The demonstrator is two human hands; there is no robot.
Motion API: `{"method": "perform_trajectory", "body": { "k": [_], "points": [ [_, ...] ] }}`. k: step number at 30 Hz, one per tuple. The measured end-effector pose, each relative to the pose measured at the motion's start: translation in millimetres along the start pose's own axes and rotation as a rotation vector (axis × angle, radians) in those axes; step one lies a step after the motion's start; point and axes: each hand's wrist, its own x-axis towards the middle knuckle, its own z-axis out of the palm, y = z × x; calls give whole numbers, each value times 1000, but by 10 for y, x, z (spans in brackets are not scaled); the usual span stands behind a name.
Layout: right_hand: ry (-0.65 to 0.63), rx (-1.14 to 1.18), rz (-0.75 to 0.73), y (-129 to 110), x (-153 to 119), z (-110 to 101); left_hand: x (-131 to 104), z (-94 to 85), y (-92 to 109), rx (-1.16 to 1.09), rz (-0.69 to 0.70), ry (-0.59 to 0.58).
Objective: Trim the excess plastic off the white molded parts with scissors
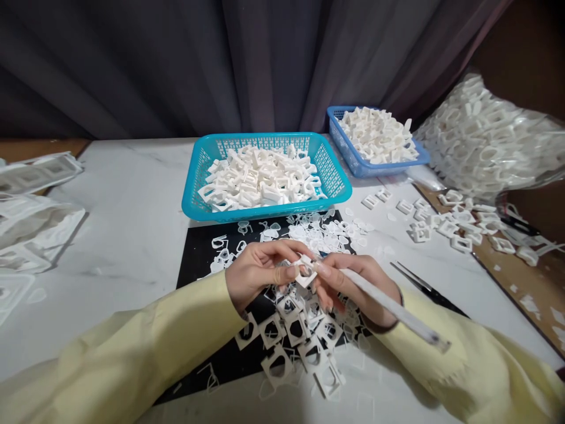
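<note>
My left hand [263,268] pinches a small white square plastic part [304,272] with a round hole. In my right hand [359,282] lies a slim white-handled tool [392,309], its front end at the part; its tip is too small to make out. Its back end slants down to the right over my sleeve. Beneath both hands, a pile of similar square plastic frames [296,330] rests on a black mat [194,244]. Thin ring-like white scraps [315,235] lie scattered just beyond my fingers.
A turquoise basket [189,203] full of white parts stands behind the mat. Farther right are a blue basket [362,169] of parts and a bulging clear bag [489,141]. Tweezers [428,288] lie right of my hand. Loose parts [461,227] and left-side bags [39,229] flank the area.
</note>
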Motion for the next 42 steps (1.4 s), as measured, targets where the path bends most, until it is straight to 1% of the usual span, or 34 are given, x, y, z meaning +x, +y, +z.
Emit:
{"method": "perform_trajectory", "body": {
  "k": [2,4,6,8,14,18,20,22,24,26,29,32,35,39,42],
  "points": [
    [-5,15,27,18,18,10,-10,8,-7,-63,10,-36],
    [-15,24,54,25,37,15,-18,24,-8,-162,0,-118],
    [-23,32,78,22,55,23,-21,41,-1,-236,-32,-212],
    [-28,35,102,20,71,41,-21,50,9,-256,-65,-251],
    [20,4,143,85,90,85,-22,40,8,-234,-60,-154],
    [155,-25,127,92,70,-42,-31,43,4,-220,-34,-94],
    [230,-37,87,24,43,-136,-44,67,22,-221,-58,-54],
    [314,-75,11,-97,7,-202,-68,114,65,-229,-112,-11],
    [401,-147,-88,-252,-26,-215,-102,182,132,-246,-152,34],
    [435,-149,-161,-415,-46,-184,-147,257,214,-279,-150,62],
    [420,-106,-238,-655,-47,-121,-228,355,329,-339,-160,73],
    [379,-199,-292,-877,-31,-98,-310,416,404,-397,-150,77],
    [313,-275,-296,-1037,-9,-107,-368,446,442,-422,-150,81],
    [131,-184,-258,-1084,31,-98,-400,445,465,-428,-132,82],
    [62,-112,-193,-1047,51,-56,-413,429,465,-433,-139,75]
  ]
}}
